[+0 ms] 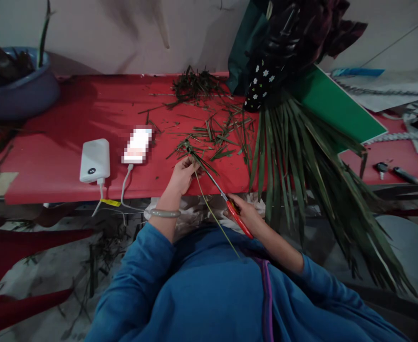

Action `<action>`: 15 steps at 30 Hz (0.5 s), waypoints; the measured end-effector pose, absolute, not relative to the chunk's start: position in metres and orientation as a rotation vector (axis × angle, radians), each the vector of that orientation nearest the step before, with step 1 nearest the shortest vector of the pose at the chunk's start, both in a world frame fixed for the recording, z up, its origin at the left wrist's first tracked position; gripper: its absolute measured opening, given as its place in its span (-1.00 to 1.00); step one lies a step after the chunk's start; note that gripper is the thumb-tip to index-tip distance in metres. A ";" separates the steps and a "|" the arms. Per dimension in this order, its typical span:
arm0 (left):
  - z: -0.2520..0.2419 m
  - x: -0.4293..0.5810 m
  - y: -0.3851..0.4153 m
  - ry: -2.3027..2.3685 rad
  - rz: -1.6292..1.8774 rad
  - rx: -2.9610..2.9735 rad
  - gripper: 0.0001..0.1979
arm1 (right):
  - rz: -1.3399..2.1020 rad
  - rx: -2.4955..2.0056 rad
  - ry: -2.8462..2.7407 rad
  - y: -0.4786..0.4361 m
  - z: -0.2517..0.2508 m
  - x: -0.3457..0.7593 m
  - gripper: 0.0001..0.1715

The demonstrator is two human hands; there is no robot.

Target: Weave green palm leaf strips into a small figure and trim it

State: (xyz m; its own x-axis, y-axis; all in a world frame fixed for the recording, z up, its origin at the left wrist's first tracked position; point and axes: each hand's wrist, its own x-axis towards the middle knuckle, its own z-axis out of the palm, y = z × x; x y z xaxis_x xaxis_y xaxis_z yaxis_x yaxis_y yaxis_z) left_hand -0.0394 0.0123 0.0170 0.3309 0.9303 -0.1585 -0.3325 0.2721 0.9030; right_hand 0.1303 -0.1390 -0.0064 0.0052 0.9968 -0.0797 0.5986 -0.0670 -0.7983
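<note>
My left hand point(185, 173) is closed in a pinch on a small piece of green palm leaf point(192, 151) over the front of the red table. A long thin strip point(211, 209) trails from it down toward my lap. In my right hand point(246, 211) is a pair of scissors with red handles point(238, 219). Their blades point up and left, reaching the leaf piece close to my left fingers. Whether the blades are parted is hard to see. Cut leaf scraps point(218, 135) lie scattered just beyond both hands.
Long palm fronds point(283, 142) hang over the table's front edge at right, beside a green board point(337, 109). On the red table point(98, 104) lie a white power bank point(95, 159) and a cabled phone point(137, 146). A blue basin point(27, 95) stands at left; keys point(382, 168) lie far right.
</note>
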 end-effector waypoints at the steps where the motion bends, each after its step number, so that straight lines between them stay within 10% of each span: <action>1: 0.017 -0.040 0.012 0.810 0.985 0.916 -0.72 | 0.907 -1.727 -1.658 -0.139 -0.005 0.130 -0.42; 15: 0.018 -0.041 0.011 0.792 0.960 0.916 -0.76 | 0.909 -1.699 -1.606 -0.130 -0.014 0.130 -0.48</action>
State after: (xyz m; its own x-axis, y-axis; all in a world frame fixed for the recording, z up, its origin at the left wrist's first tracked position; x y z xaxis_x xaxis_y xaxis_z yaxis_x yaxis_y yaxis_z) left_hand -0.0407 0.0115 0.0182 0.3680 0.9170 -0.1537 -0.3244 0.2815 0.9031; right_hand 0.1298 -0.1304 -0.0144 0.0224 0.9977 -0.0644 0.5686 -0.0657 -0.8200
